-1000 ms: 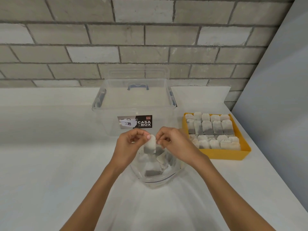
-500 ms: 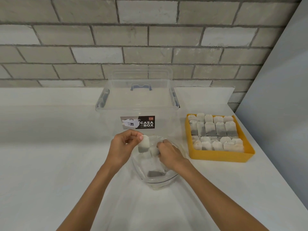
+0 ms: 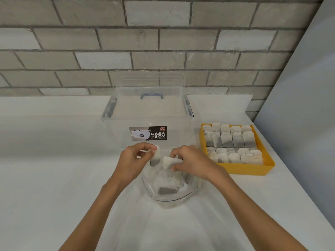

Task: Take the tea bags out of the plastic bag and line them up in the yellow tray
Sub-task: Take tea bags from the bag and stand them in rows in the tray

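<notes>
A clear plastic bag [image 3: 170, 198] lies open on the white table, with a few tea bags [image 3: 167, 189] left inside. My left hand [image 3: 133, 160] pinches one tea bag [image 3: 155, 158] by its top, just above the bag's mouth. My right hand [image 3: 192, 160] pinches a second tea bag [image 3: 170, 161] over the bag's opening. The yellow tray [image 3: 248, 169] stands to the right, holding several tea bags [image 3: 233, 142] in rows.
A clear lidded storage box [image 3: 147, 124] with a "CASA BOX" label stands right behind the plastic bag. A brick wall runs along the back, and a grey panel [image 3: 299, 105] closes off the right side next to the tray.
My right hand dipped into the plastic bag and came up pinching a second tea bag. My left hand kept its tea bag near the bag's mouth.
</notes>
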